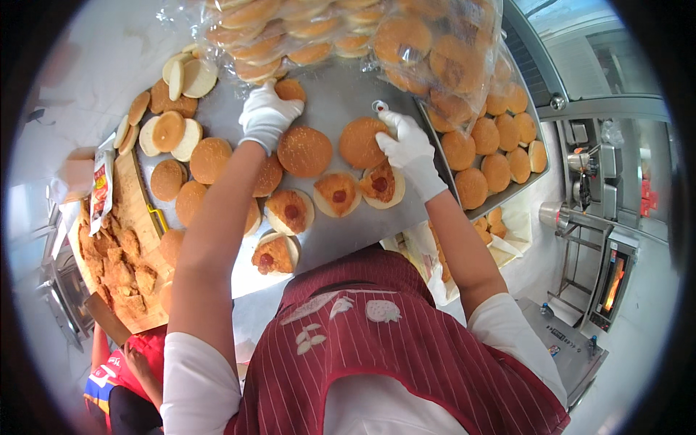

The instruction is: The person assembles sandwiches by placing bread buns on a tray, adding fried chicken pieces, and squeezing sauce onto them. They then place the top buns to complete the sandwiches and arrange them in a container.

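Note:
My left hand [269,113], in a white glove, grips a bun [291,91] at the table's far side, beside the bagged buns. My right hand [406,140], also gloved, has its fingers at the right edge of a sesame bun top [361,143]. A small whitish ring with red inside [380,106] shows at its fingertips; I cannot tell what it is. Another sesame bun top [305,151] lies between my hands. Nearer me, several open bun bottoms bear fried cutlet pieces [338,194] with a dab of red sauce [292,211] on each.
Clear plastic bags of buns [402,43] lie across the far side. A metal tray of buns [545,171] is at right. At left, fried pieces [122,261] cover a wooden board [128,187]; a person's hand [135,356] holds a cleaver [107,318] there.

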A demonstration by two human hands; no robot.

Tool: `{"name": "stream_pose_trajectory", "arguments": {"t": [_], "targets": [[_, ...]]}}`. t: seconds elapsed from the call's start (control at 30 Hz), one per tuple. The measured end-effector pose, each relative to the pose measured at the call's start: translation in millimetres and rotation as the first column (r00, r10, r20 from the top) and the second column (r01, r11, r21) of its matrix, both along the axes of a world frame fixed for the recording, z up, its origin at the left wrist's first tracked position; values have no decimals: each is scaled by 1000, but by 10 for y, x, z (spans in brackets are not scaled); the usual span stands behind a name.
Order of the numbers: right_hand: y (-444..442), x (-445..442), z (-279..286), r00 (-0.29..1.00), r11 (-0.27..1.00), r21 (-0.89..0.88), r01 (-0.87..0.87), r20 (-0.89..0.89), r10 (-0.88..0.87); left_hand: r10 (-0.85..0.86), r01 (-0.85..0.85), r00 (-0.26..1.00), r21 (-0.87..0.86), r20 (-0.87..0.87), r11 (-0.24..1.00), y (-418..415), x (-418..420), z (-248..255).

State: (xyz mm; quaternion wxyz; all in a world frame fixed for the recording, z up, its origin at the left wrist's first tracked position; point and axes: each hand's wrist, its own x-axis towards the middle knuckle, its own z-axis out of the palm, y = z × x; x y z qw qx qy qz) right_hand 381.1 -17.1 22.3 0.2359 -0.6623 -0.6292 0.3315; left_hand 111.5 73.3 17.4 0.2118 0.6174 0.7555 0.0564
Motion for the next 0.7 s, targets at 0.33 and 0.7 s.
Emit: {"name": "stream_pose_trajectory", "arguments": {"t": [0.33,0.7], "targets": [[-89,-15,228,981,992,112,-51,-178,70,-366,353,931,237,10,905,-1933,-86,809],[451,-1412,622,827,822,112,-558,0,562,-217,151,972,466,90,872,-2173,-730,538]]}}
